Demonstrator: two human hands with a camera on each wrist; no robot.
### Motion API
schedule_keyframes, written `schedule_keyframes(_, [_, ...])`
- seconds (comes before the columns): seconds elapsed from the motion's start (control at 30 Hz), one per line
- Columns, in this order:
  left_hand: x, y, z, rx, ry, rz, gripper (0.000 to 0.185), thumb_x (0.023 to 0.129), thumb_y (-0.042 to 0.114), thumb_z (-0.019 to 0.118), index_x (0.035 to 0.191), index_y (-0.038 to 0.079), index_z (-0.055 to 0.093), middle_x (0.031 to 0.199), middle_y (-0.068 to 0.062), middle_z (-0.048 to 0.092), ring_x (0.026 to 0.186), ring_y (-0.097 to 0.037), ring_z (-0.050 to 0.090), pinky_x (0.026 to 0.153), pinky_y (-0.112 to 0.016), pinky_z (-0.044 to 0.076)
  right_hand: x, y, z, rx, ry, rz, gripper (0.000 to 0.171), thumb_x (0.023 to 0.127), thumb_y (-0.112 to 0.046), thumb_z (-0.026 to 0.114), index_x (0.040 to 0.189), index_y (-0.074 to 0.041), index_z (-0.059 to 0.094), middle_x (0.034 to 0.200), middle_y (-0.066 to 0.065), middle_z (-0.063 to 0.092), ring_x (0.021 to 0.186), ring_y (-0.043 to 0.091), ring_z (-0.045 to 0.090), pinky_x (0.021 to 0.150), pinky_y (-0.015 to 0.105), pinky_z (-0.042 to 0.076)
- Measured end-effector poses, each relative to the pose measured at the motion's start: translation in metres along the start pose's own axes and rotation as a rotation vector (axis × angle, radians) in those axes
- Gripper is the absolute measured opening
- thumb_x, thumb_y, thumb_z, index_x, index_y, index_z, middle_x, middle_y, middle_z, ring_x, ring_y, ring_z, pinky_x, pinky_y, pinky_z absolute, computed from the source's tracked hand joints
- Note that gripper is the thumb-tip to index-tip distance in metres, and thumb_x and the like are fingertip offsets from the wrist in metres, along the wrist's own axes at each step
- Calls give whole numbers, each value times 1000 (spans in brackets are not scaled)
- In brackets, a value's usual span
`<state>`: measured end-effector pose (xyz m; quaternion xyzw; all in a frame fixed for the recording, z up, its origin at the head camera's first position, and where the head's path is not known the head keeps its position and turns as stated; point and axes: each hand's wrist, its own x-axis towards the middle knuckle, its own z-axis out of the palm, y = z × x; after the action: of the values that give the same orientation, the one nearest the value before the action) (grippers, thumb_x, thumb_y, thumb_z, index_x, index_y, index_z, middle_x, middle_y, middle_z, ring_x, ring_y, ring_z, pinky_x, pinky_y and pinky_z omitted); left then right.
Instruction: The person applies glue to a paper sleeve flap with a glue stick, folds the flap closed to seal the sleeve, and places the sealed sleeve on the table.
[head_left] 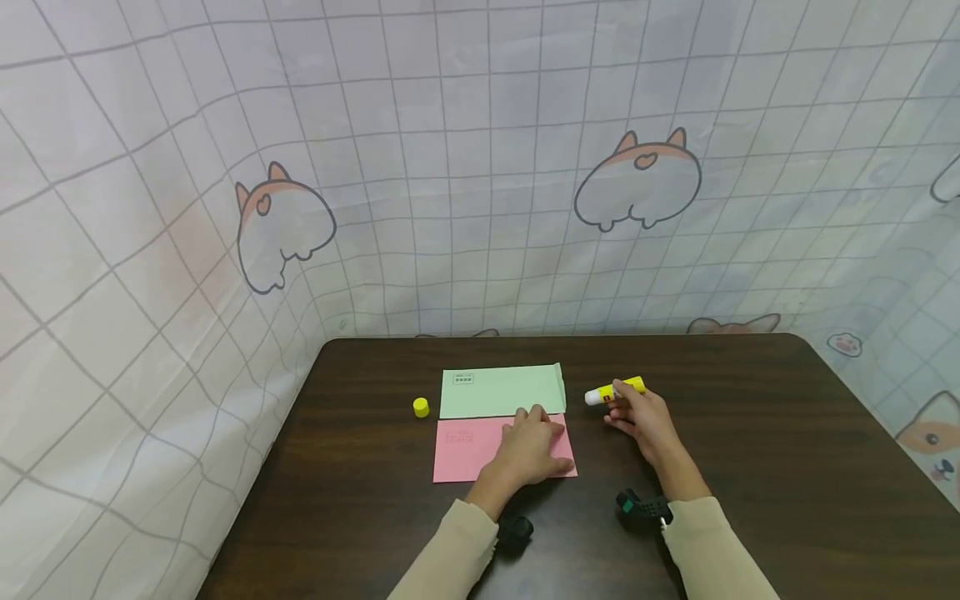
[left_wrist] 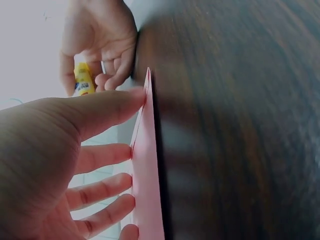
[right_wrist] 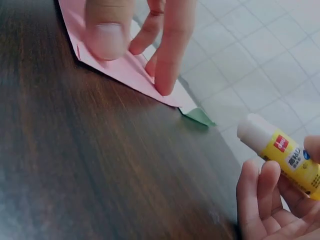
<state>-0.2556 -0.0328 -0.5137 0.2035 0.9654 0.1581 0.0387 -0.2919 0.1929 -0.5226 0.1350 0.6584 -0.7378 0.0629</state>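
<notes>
A pink envelope [head_left: 468,458] lies flat on the dark table, just in front of a green envelope [head_left: 498,392]. With spread fingertips and thumb, my left hand [head_left: 525,450] presses on the right part of the pink one; the left wrist view shows its thumb and fingers touching the paper. My right hand [head_left: 643,421] pinches a yellow glue stick [right_wrist: 292,162], held to the right of the envelopes with its uncapped white end pointing left. The green envelope's right-hand flap [right_wrist: 199,116] is slightly raised.
A yellow cap [head_left: 421,407] stands on the table [head_left: 360,500], left of the envelopes. Behind the table hangs a white gridded cloth [head_left: 480,208] with cartoon animal prints. Black wrist cameras [head_left: 514,533] sit by both sleeves.
</notes>
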Motion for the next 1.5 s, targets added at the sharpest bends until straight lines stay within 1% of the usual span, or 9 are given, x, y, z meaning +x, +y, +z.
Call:
schedule_keyframes(0.17, [2,-1,-4,14,39,16,45,86,47,78,123,22,75,124,-4,61,112,-22,52,85,-41,47,7,-3,4,3,-15,6,47,104,-42,58,127,-2,47,82,-4,62,68,6,60,75,25,61])
schedule_keyframes(0.3, [6,-5,-11,16,99,4,39,88,45,77,120,22,76,120,-3,64,113,-23,56,87,-44,49,13,-6,8,7,-32,9,46,104,-43,57,127,-4,48,83,-5,62,67,6,60,74,26,60])
schedule_keyframes(0.47, [16,-20,-20,-31,177,-28,33,89,38,78,116,20,77,114,-5,66,109,-25,58,86,-46,48,20,-10,15,-17,-59,-11,52,102,-46,59,131,-5,47,87,-4,61,70,6,59,75,26,60])
schedule_keyframes(0.6, [24,-35,-26,-80,204,-66,33,89,35,79,117,19,76,115,-7,64,110,-26,56,90,-50,46,26,-14,20,-30,-68,-26,51,102,-47,60,130,-6,49,89,-2,62,70,7,59,74,26,60])
schedule_keyframes(0.8, [37,-51,-30,-112,193,-115,36,91,36,77,124,20,73,124,-9,59,119,-29,50,97,-56,42,37,-20,33,-38,-82,-47,44,103,-41,60,129,-6,51,95,1,62,71,8,59,72,26,60])
schedule_keyframes(0.97, [45,-59,-29,-118,179,-151,36,92,36,75,126,23,72,129,-11,57,124,-33,47,98,-60,40,45,-20,43,-103,-73,-71,47,104,-43,57,132,-6,51,101,5,61,72,8,59,71,25,60])
schedule_keyframes(1.1, [48,-63,-27,-115,156,-191,38,94,37,73,129,25,70,132,-12,54,126,-33,44,100,-60,39,53,-18,49,-169,-64,-93,52,104,-47,56,134,-5,50,102,4,60,76,10,59,71,24,60])
schedule_keyframes(1.27, [49,-66,-25,-121,139,-224,38,94,38,72,130,26,70,129,-12,51,124,-34,41,99,-62,36,59,-14,55,-238,-56,-107,57,102,-49,57,136,-4,48,106,7,62,78,13,61,72,24,60])
schedule_keyframes(1.5, [51,-68,-22,-124,123,-232,38,94,38,72,131,28,70,129,-12,51,127,-35,39,102,-64,33,62,-15,58,-274,-55,-138,52,105,-46,54,137,-5,46,113,13,58,74,12,60,73,25,60])
